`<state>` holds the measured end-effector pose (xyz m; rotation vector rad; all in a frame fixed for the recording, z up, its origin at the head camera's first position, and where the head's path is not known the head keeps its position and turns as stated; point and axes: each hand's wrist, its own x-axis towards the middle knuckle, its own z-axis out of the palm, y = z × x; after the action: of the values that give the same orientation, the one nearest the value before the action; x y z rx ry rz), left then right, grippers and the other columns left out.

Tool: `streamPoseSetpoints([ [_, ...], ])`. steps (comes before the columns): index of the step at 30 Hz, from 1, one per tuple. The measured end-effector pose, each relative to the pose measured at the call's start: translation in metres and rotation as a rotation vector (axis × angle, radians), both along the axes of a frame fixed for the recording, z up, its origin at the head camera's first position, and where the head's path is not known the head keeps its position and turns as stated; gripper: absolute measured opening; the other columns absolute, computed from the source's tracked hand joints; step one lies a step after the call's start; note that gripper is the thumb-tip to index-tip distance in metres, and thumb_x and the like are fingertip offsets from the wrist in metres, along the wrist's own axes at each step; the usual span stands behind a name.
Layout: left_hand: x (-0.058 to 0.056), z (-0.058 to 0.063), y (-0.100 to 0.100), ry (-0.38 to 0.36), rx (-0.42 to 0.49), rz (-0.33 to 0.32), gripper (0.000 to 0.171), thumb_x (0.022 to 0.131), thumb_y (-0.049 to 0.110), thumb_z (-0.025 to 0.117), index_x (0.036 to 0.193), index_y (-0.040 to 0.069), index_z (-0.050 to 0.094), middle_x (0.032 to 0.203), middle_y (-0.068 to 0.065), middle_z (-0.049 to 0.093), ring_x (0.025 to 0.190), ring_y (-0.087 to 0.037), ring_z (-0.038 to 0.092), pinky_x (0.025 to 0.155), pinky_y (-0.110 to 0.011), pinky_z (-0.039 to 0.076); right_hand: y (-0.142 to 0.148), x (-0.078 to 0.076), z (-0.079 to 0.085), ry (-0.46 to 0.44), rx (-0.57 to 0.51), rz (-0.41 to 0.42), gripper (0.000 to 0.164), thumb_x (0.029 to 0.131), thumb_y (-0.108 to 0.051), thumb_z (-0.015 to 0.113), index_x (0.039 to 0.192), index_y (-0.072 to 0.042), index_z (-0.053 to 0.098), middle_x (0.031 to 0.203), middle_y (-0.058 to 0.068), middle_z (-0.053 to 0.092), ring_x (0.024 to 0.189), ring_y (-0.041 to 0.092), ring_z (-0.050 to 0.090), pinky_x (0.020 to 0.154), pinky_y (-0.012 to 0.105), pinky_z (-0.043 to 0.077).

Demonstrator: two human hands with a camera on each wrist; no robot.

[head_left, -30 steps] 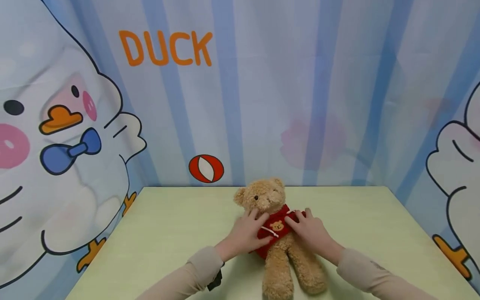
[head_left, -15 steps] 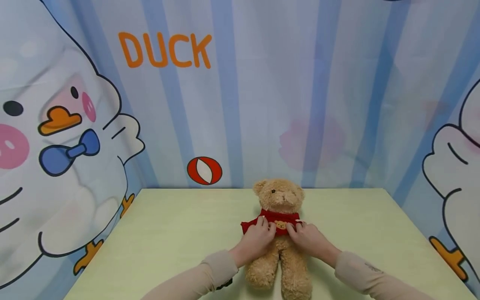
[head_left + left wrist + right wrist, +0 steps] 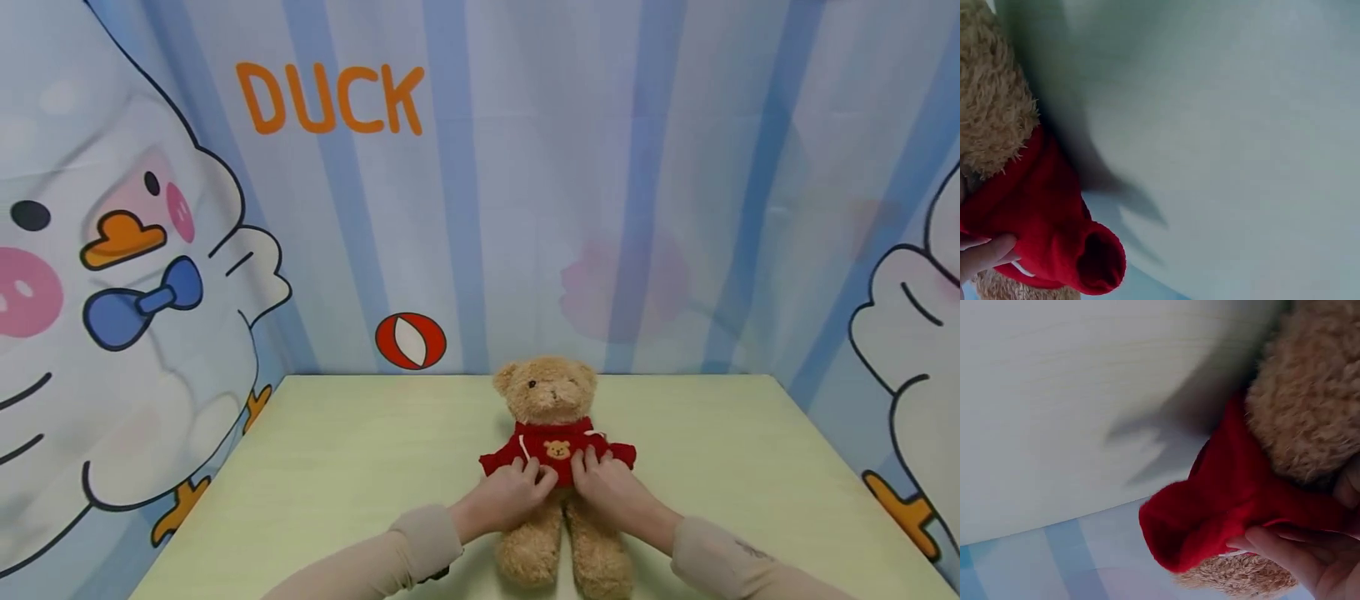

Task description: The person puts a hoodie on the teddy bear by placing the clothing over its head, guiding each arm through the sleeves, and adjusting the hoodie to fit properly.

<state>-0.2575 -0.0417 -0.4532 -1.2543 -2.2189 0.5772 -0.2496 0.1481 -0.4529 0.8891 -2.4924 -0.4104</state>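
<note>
Head view, teddy bear: lies or leans on the table between both sets of fingers, cannot tell which; head beyond them, two legs nearer, one foot meeting the lower border. One eye plain, the other hard to make out.
Head view, left hand: pinches the lower part of the red shirt, fingers bent and close together; thumb hard to pick out.
Head view, right hand: pinches the same shirt across the middle, fingertips bent; hides the top of one leg.
Head view, counts: one bear, one shirt, two short sleeves spread outside the fingers, one face patch between the fingertips, two pale cuffs behind the hands, both forearms cut off.
Head view, dark strap: half hidden under the left cuff.
Head view, table: pale yellow-green, reaching out to both sides of the fingers.
Head view, wall cloth: striped blue beyond the fingers, with one orange word, one red ball and two ducks, one largely cut off.
Left wrist view, fingers: clamped on the shirt, mostly cut off at the border; cannot be counted. One sleeve opening just past the fingertips, dark inside; a shadow on the table farther out.
Right wrist view, fingers: clamped on the shirt, thumb partly cut off at the border. One sleeve beyond the fingertips, fur to either side, table and striped cloth farther away.
</note>
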Motion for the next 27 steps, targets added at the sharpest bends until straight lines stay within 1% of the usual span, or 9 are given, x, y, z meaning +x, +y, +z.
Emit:
streamPoseSetpoints([
  [4,0.003,-0.008,-0.007,-0.025,0.089,0.021,0.02,0.089,0.03,0.052,0.104,0.018,0.052,0.103,-0.004,0.056,0.075,-0.013,0.057,0.048,-0.017,0.047,0.001,0.005,-0.001,-0.063,-0.053,-0.012,0.042,0.08,-0.026,0.063,0.11,0.003,0.059,0.104,0.024,0.062,0.084,0.039,0.063,0.05,0.035,0.051],
  [7,0.005,-0.016,-0.016,-0.054,0.162,0.056,0.02,0.087,0.031,0.054,0.1,0.017,0.052,0.101,-0.005,0.054,0.077,-0.015,0.053,0.042,-0.018,0.041,0.012,0.008,-0.005,-0.093,-0.13,0.031,0.044,0.078,-0.025,0.065,0.114,-0.001,0.056,0.11,0.021,0.059,0.093,0.038,0.06,0.051,0.033,0.05],
  [10,0.005,-0.019,-0.024,-0.144,0.212,0.059,0.02,0.084,0.031,0.058,0.097,0.017,0.051,0.096,-0.004,0.051,0.076,-0.015,0.046,0.042,-0.018,0.034,0.025,0.008,-0.006,-0.138,-0.369,0.043,0.038,0.073,-0.021,0.068,0.106,-0.004,0.057,0.106,0.011,0.058,0.088,0.025,0.057,0.049,0.025,0.046],
  [12,0.002,-0.017,-0.027,-0.234,0.249,0.042,0.02,0.082,0.027,0.06,0.097,0.017,0.052,0.099,-0.004,0.048,0.081,-0.016,0.044,0.049,-0.019,0.036,0.033,0.006,-0.004,-0.194,-0.595,-0.008,0.031,0.074,-0.019,0.067,0.098,-0.005,0.055,0.098,0.008,0.055,0.082,0.018,0.051,0.053,0.023,0.043],
  [14,-0.001,-0.016,-0.027,-0.327,0.286,0.02,0.018,0.08,0.021,0.061,0.096,0.019,0.053,0.106,-0.004,0.046,0.088,-0.017,0.042,0.058,-0.023,0.039,0.04,0.003,-0.002,-0.33,-0.832,-0.108,0.031,0.076,-0.022,0.067,0.097,-0.003,0.053,0.095,0.01,0.055,0.078,0.017,0.051,0.056,0.023,0.042],
  [16,-0.005,-0.014,-0.027,-0.403,0.315,0.0,0.02,0.078,0.016,0.062,0.096,0.021,0.055,0.112,-0.004,0.043,0.096,-0.019,0.039,0.065,-0.028,0.042,0.045,0.0,0.0,-0.539,-1.03,-0.217,0.041,0.079,-0.027,0.065,0.103,0.002,0.05,0.1,0.018,0.054,0.081,0.023,0.055,0.063,0.028,0.047],
  [21,-0.015,-0.012,-0.023,-0.526,0.339,-0.093,0.021,0.076,0.008,0.059,0.092,0.022,0.057,0.116,-0.001,0.044,0.105,-0.02,0.036,0.08,-0.036,0.042,0.052,-0.01,0.0,-1.028,-1.346,-0.383,0.071,0.082,-0.028,0.063,0.13,0.009,0.026,0.131,0.031,0.031,0.111,0.04,0.046,0.085,0.045,0.045],
  [24,-0.017,-0.011,-0.023,-0.626,0.405,-0.128,0.014,0.076,0.007,0.056,0.082,0.02,0.055,0.109,0.0,0.044,0.101,-0.017,0.034,0.084,-0.03,0.036,0.051,-0.014,-0.002,-1.126,-1.408,-0.453,0.08,0.081,-0.026,0.064,0.134,0.012,0.016,0.135,0.034,0.021,0.12,0.044,0.035,0.091,0.049,0.04],
  [27,-0.017,-0.012,-0.022,-0.727,0.607,-0.066,0.007,0.083,0.013,0.053,0.078,0.015,0.048,0.098,-0.002,0.039,0.089,-0.014,0.032,0.074,-0.023,0.032,0.047,-0.016,-0.003,-1.085,-1.392,-0.492,0.061,0.079,-0.025,0.065,0.12,0.011,0.038,0.116,0.027,0.046,0.094,0.036,0.05,0.077,0.039,0.046],
])
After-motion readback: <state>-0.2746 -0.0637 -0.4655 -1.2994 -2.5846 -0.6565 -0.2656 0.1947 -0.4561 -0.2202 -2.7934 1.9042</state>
